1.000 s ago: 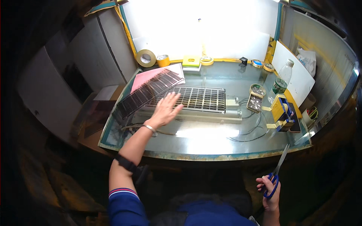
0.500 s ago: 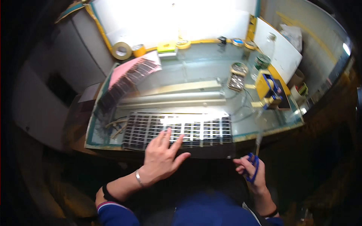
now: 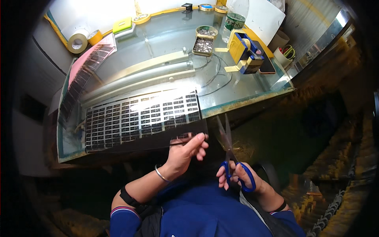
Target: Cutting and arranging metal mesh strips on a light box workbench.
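My left hand [image 3: 185,152] pinches the near edge of a large dark sheet of gridded cells [image 3: 138,118], which overhangs the front edge of the glass-topped table [image 3: 244,93]. My right hand [image 3: 237,177] holds blue-handled scissors [image 3: 231,152] with the blades slightly apart and pointing up toward the sheet's right corner. The blade tips are just right of the sheet, not touching it that I can tell.
A second gridded sheet on pink backing [image 3: 85,67] lies at the table's left. Tape rolls [image 3: 77,41], a yellow and blue tape dispenser [image 3: 244,49], trays of small parts [image 3: 203,43], a plastic bottle [image 3: 235,17], wires and two long metal bars [image 3: 142,77] sit farther back.
The gridded sheet has been pulled toward me past the table's front edge. My left hand went from lying flat on it to gripping its near edge. The scissors rose toward it.
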